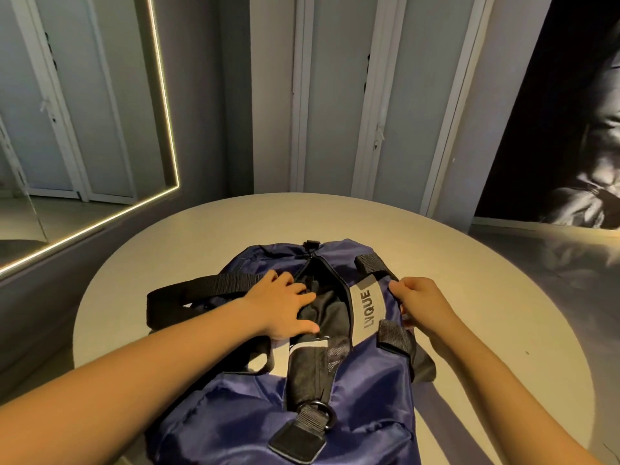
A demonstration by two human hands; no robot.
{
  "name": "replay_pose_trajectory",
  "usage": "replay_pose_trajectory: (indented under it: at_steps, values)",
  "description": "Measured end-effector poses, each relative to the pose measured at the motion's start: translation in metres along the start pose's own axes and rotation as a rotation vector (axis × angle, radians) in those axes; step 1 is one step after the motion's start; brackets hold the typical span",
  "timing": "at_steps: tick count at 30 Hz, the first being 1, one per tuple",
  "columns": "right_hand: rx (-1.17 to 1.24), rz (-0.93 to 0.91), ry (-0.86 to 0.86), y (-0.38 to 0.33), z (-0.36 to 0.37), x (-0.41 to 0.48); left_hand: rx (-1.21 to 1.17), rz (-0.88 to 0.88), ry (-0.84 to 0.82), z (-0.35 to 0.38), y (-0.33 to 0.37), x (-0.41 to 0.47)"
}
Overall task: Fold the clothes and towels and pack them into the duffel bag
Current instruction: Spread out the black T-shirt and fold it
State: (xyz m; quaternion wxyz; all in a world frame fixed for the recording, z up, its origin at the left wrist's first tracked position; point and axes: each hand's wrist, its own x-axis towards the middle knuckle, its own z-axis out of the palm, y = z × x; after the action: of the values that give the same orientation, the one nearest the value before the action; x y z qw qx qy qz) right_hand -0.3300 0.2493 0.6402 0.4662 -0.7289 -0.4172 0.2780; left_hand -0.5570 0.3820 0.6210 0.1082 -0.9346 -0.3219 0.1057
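A navy duffel bag (369, 397) lies lengthwise on a round pale table (201, 236), running from just under the person's forearms out past both hands. Its top zip opening (323, 297) gapes between the two hands, showing dark lining inside.

The left hand (281, 307) lies flat on the bag's left lip, fingers straight and spread, fingertips reaching over the edge of the opening. Just outside this hand's wrist, a black webbing handle (188, 293) loops off to the left across the table.

The right hand (422, 303) is on the opposite side of the bag, fingers curled down and gripping the bag's right flank. Just inside its knuckles, between it and the opening, sits a grey patch (367, 310) printed LVQUE. A second black handle (369, 263) has one end beyond the right fingertips and the other end nearer the wrist.

Nearer the person than both hands, at the bag's near end, a metal D-ring (318, 411) hangs from a black tab.

Beyond the left hand and off to that side stands a mirror (67, 129) edged with a lit strip; straight beyond the hands are pale wardrobe doors (335, 95)
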Motion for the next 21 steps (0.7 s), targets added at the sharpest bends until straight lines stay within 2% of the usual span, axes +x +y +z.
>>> replay_pose_trajectory:
  at_steps: [5, 9, 12, 14, 17, 19, 21]
  values:
    - [0.062, -0.033, -0.095, -0.005, 0.002, -0.007, 0.075, -0.063, -0.133, -0.001, 0.004, 0.01]
    - [0.165, -0.059, -0.172, -0.015, 0.0, -0.014, 0.05, -0.08, -0.151, -0.003, 0.002, 0.012]
    - [-0.146, -0.101, -0.118, -0.01, 0.008, -0.011, -0.09, -0.044, -0.12, -0.013, -0.004, 0.003]
    - [-0.324, -0.115, -0.065, -0.006, 0.01, -0.01, -0.193, -0.041, -0.033, -0.024, -0.009, -0.012]
    - [-0.308, -0.145, -0.041, -0.015, -0.003, -0.029, -0.257, -0.155, 0.13, -0.035, -0.011, -0.05]
    - [-0.224, -0.167, -0.174, -0.017, -0.009, -0.053, -0.304, -0.275, 0.083, -0.031, -0.01, -0.084]
    - [-0.213, -0.183, -0.322, -0.014, -0.001, -0.072, -0.416, -0.325, -0.053, -0.02, -0.005, -0.116]
